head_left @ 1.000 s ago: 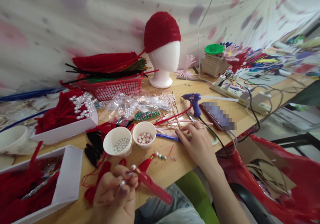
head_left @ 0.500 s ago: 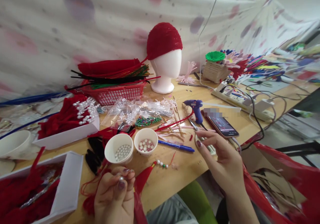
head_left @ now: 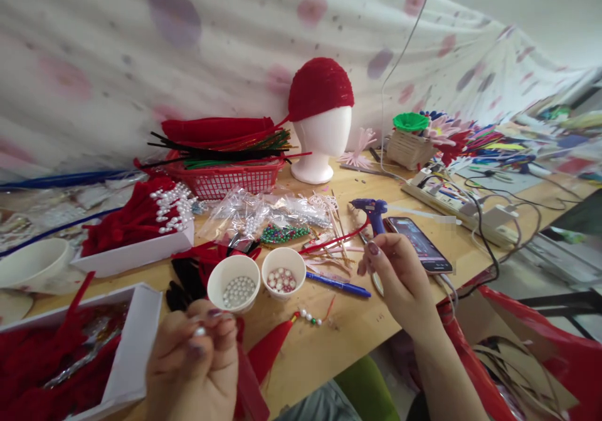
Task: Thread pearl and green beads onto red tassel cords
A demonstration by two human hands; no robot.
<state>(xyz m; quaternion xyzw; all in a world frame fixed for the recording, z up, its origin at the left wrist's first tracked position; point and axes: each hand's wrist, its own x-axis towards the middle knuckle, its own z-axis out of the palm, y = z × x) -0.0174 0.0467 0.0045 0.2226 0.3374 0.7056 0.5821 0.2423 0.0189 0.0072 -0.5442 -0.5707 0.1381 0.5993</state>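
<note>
My left hand [head_left: 192, 364] is closed, with a small white pearl bead [head_left: 200, 331] pinched between thumb and fingertips. My right hand [head_left: 399, 283] has its fingers curled round a pair of scissors [head_left: 377, 284], whose pale handle shows below the fingertips; the fingers hide much of it. Just behind it stands a blue glue gun [head_left: 375, 211]. A red tassel [head_left: 270, 349] with a short string of white and green beads [head_left: 310, 317] lies between my hands. Two white cups, one with white beads [head_left: 239, 292], the other with pink and white beads [head_left: 281, 280], stand ahead.
A blue pen [head_left: 338, 285] lies right of the cups. Behind are bead bags [head_left: 268, 217], a red basket [head_left: 235, 182] and a white foam head [head_left: 322, 135] wearing a red cap. A phone [head_left: 418, 245] and a power strip [head_left: 461, 207] are right; white boxes [head_left: 136, 346] are left.
My right hand has drawn in and its fingers have closed on the scissors. My left hand, still pinching the bead, has shifted left. The view has tilted slightly.
</note>
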